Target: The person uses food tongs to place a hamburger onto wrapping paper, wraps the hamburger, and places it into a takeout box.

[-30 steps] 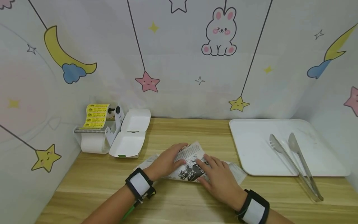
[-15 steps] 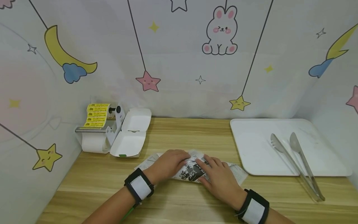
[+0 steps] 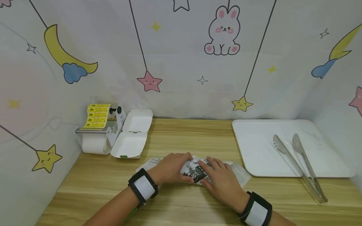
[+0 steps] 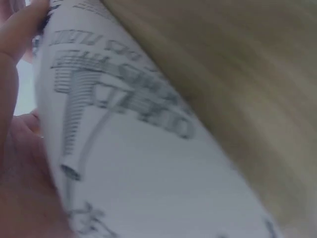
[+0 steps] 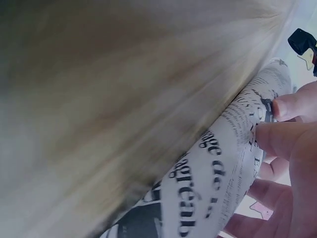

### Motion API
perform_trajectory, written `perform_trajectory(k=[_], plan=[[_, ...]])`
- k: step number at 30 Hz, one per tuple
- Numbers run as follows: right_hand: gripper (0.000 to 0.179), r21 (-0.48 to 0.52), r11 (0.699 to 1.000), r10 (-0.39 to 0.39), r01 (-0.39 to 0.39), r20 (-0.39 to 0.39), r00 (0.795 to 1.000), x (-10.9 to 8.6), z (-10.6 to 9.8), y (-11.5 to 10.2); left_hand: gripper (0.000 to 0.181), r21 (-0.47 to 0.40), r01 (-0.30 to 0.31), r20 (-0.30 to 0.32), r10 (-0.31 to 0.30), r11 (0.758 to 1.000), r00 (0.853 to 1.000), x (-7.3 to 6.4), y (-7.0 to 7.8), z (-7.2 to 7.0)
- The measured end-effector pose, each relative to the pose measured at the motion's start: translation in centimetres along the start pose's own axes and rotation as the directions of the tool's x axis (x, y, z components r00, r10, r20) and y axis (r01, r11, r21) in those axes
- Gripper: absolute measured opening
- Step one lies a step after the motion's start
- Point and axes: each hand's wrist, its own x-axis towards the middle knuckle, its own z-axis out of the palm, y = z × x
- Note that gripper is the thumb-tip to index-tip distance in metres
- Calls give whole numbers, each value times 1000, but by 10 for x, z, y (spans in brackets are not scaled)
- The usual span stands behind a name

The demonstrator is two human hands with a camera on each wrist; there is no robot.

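A bundle rolled in newsprint-patterned wrapping paper (image 3: 194, 170) lies on the wooden table between my hands. What is inside it is hidden. My left hand (image 3: 170, 169) grips the roll's left part, thumb on the near side and fingers over the top. From the right, my right hand (image 3: 222, 177) holds the roll, its fingers across the top and thumb at the near side. Loose paper ends stick out flat past both hands. Black print and a drawing show on the paper (image 4: 133, 163) in the left wrist view. Large lettering covers the paper (image 5: 198, 183) in the right wrist view.
At the back left stand a label dispenser (image 3: 97, 131) with yellow labels and an open white takeaway box (image 3: 130, 144). Metal tongs (image 3: 306, 175) lie across a white tray (image 3: 254, 163) on the right, their joined end over the table. A printed curtain (image 3: 181, 56) rises behind.
The upright paper corner has been folded down out of sight. My left hand has shifted slightly, its thumb now lower on the near side. My right hand has stayed nearly still.
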Motion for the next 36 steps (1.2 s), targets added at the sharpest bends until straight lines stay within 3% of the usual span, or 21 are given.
perform_trajectory(k=[6, 8, 9, 11, 13, 15, 18, 19, 22, 25, 27, 31, 36], plan=[[67, 178, 983, 58, -42, -84, 995, -11, -4, -11, 63, -12, 13, 21, -13, 1000, 1000, 2, 4, -3], [62, 319, 945, 104, -73, -81, 991, -17, -7, -17, 63, -18, 12, 21, -11, 1000, 1000, 2, 5, -3], [58, 416, 903, 139, -107, -49, 989, -21, -9, -20, 64, -22, 10, 22, -10, 1000, 1000, 2, 5, -3], [50, 606, 768, 216, -206, 58, 975, -29, -14, -24, 64, -29, 12, 25, -12, 1000, 1000, 2, 5, -3], [46, 757, 565, 274, -329, 204, 940, -36, -18, -27, 65, -36, 18, 29, -17, 999, 999, 2, 5, -3], [47, 827, 355, 296, -436, 343, 892, -41, -19, -26, 66, -40, 20, 31, -18, 999, 999, 1, 4, -4], [55, 849, 103, 290, -519, 473, 832, -47, -15, -23, 65, -40, 17, 32, -16, 999, 999, 1, 4, -4], [56, 848, 34, 289, -529, 498, 817, -48, -13, -22, 65, -42, 16, 32, -15, 999, 999, 0, 3, -4], [54, 855, -102, 328, -508, 511, 794, -47, -9, -19, 63, -50, 13, 30, -12, 999, 999, 0, 2, -4], [52, 881, -190, 407, -433, 472, 782, -43, -5, -19, 62, -60, 15, 29, -14, 998, 999, 0, 2, -4], [53, 894, -224, 461, -389, 449, 765, -41, -1, -19, 62, -61, 19, 33, -17, 998, 999, 0, 2, -3], [55, 900, -260, 520, -351, 437, 734, -37, 4, -22, 61, -62, 31, 49, -28, 998, 998, 1, 1, -2], [56, 904, -277, 529, -326, 426, 734, -34, 8, -25, 61, -65, 17, 58, -13, 998, 998, 0, -1, -4]])
